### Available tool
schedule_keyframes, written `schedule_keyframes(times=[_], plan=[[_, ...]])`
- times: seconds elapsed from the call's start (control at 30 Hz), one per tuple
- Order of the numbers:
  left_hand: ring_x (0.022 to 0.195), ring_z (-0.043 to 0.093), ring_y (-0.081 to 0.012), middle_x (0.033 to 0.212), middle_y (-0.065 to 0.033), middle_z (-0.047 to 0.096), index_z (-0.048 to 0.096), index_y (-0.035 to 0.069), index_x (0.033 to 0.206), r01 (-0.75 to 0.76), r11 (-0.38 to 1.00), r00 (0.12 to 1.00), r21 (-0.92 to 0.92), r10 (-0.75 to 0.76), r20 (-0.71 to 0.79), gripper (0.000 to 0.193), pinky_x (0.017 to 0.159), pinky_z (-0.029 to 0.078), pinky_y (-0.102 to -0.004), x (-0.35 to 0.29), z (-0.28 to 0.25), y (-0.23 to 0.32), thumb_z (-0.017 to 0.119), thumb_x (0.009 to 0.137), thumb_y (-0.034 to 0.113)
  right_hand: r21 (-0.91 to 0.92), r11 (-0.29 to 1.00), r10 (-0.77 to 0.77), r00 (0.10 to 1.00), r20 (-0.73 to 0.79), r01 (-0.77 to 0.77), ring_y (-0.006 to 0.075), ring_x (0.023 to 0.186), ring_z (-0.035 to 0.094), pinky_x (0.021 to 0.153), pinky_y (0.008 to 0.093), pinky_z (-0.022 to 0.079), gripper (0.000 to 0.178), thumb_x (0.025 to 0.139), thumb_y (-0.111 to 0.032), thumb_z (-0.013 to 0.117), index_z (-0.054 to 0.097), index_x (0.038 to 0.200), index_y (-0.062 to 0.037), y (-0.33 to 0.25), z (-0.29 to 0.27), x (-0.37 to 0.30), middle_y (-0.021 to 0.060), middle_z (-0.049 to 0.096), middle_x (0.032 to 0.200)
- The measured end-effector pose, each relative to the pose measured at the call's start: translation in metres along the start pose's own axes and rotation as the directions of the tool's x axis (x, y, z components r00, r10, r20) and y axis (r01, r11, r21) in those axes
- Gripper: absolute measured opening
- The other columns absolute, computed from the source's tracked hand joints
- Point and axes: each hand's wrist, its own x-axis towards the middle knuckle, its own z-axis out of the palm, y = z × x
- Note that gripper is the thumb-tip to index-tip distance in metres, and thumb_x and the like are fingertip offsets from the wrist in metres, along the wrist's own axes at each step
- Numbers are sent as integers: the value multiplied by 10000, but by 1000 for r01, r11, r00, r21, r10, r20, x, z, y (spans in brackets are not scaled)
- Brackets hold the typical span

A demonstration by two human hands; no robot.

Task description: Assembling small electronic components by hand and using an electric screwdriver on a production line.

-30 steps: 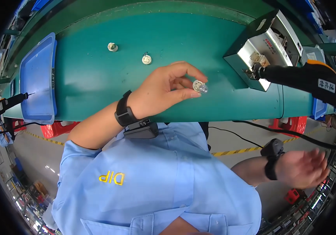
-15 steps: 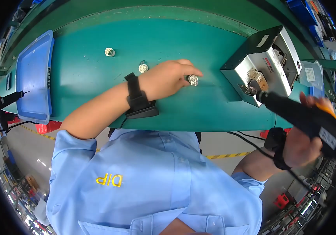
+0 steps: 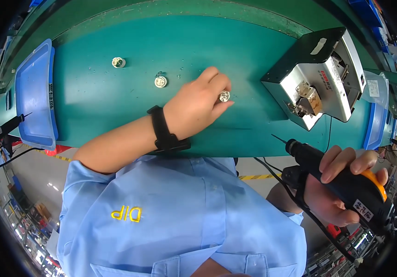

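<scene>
My left hand (image 3: 198,99) pinches a small round metal part (image 3: 225,96) between thumb and fingers, low over the green mat. Wrapped round a black electric screwdriver (image 3: 332,173) with an orange patch is my right hand (image 3: 335,184). The screwdriver's thin bit points left and up, off the mat's front edge and apart from the metal part. Left of my left hand, a second round metal part (image 3: 161,81) lies on the mat, and a third round part (image 3: 118,62) is farther off to the left.
A silver and black screw feeder (image 3: 328,78) stands at the right of the green mat (image 3: 244,51). At the left is a blue tray (image 3: 36,97), with another electric screwdriver (image 3: 4,129) beside it. A clear plastic bag (image 3: 378,90) lies behind the feeder. Black cables hang near my right wrist.
The screwdriver in my right hand has moved down and left from the screw feeder, its bit now showing. My left fingers have shifted their hold on the metal part.
</scene>
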Motion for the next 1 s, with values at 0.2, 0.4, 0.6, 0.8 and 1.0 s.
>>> schedule_keyframes(times=[0.2, 0.4, 0.6, 0.8, 1.0], plan=[[807, 659, -188, 1023, -111, 565, 617, -27, 1037, 41, 967, 993, -251, -67, -97, 117, 724, 565, -288, -10, 6, -7, 574, 934, 9, -7, 1000, 0, 998, -64, -1, 197, 625, 604, 511, 312, 464, 699, 844, -447, 719, 356, 1366, -156, 8, -3, -9, 133, 456, 1066], [748, 649, -237, 999, -135, 585, 624, -7, 1043, 113, 895, 981, -432, -169, -95, 140, 676, 536, -314, -9, 12, -9, 547, 927, 3, 2, 1000, -19, 1000, -25, 19, 175, 633, 556, 516, 285, 401, 697, 847, -451, 706, 403, 1360, -89, 14, -4, -12, 142, 459, 1074], [764, 637, -307, 1022, -161, 582, 600, 9, 1101, 158, 970, 980, -184, -178, -93, 206, 704, 533, -366, -10, -15, 15, 594, 906, 76, -45, 999, 1, 997, -79, -5, 207, 656, 617, 523, 327, 476, 722, 839, -455, 721, 349, 1373, -142, 12, -10, -17, 137, 458, 1074], [724, 611, -253, 1060, -136, 589, 604, 43, 1151, -40, 952, 987, 303, 85, -137, 281, 648, 500, -329, 34, -109, 59, 617, 871, 34, -52, 995, -91, 994, -66, 88, 191, 635, 602, 504, 295, 455, 727, 836, -425, 729, 364, 1368, -90, 12, -17, -16, 145, 468, 1052], [1013, 596, -383, 1037, -205, 631, 624, 9, 1100, -205, 686, 978, 698, 175, 115, 353, 886, 481, -444, 189, -140, 45, 709, 798, 170, -80, 986, -153, 984, -94, 146, 146, 575, 562, 451, 238, 401, 671, 819, -358, 753, 423, 1293, -17, 22, -19, -24, 130, 478, 995]])
